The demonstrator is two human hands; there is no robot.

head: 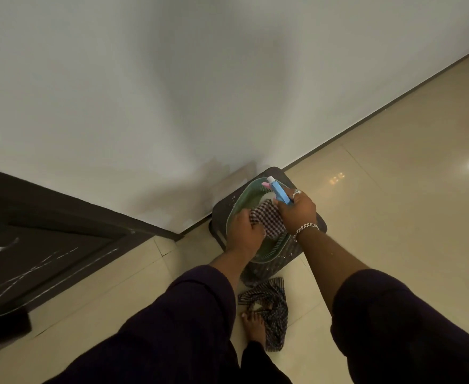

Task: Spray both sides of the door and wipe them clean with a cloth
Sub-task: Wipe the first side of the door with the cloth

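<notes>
While both hands are working over the green basin (234,214), the left hand (246,231) is gripping a bunched checked cloth (266,217) with curled fingers, and the right hand (297,209) is pinching the same cloth while also holding the blue spray bottle (279,192) against the palm, nozzle pointing up and away. Basin is sitting on a dark stool (320,223) beside the white wall (172,92). Door (33,250) is standing well apart at far left, dark, showing pale streaks that look like spray or suds. A second checked cloth (272,309) is lying on the tiled floor (394,162) near a bare foot (255,328).

Judgement: cloth is looking wet, so it's going to be soft, limp, heavier than dry, and drippy. Best taken as a wadded handful in the middle, not by a corner. Bottle is light rigid plastic, likely slippery with wet fingers, so the neck under the trigger is the safer hold. Sharing one hand between bottle and cloth is risking a drop.
</notes>
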